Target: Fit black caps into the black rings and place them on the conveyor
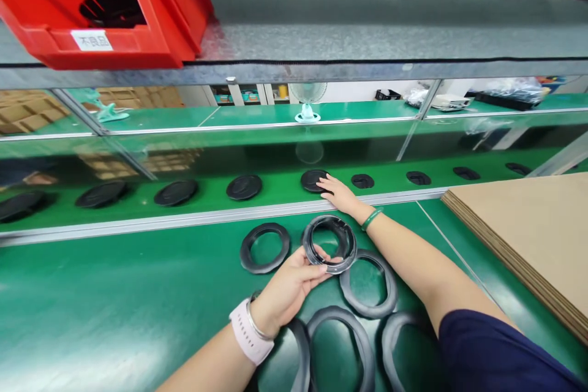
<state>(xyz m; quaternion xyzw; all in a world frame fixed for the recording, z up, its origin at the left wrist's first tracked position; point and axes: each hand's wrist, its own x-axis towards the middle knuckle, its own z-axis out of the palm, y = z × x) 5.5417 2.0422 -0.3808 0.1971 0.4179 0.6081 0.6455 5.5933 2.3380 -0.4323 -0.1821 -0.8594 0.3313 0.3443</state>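
Note:
My left hand [289, 288] grips a black rubber ring [331, 222] by its lower edge, tilted up off the green mat. My right hand [335, 192] reaches past it, and its fingertips rest on a flat round black part [312, 180] in a row of similar parts beyond a metal rail. Several more black rubber rings lie flat near my hands, one to the left [264, 268] and one to the lower right [367, 312]. Others sit below, partly hidden by my left forearm and right arm.
A long metal rail [193, 214] runs across between the green mat [138, 294] and the row of parts. A stack of cardboard sheets [519, 239] lies at right. A red plastic bin [101, 37] sits on a grey metal shelf [390, 30] overhead, above a glass panel.

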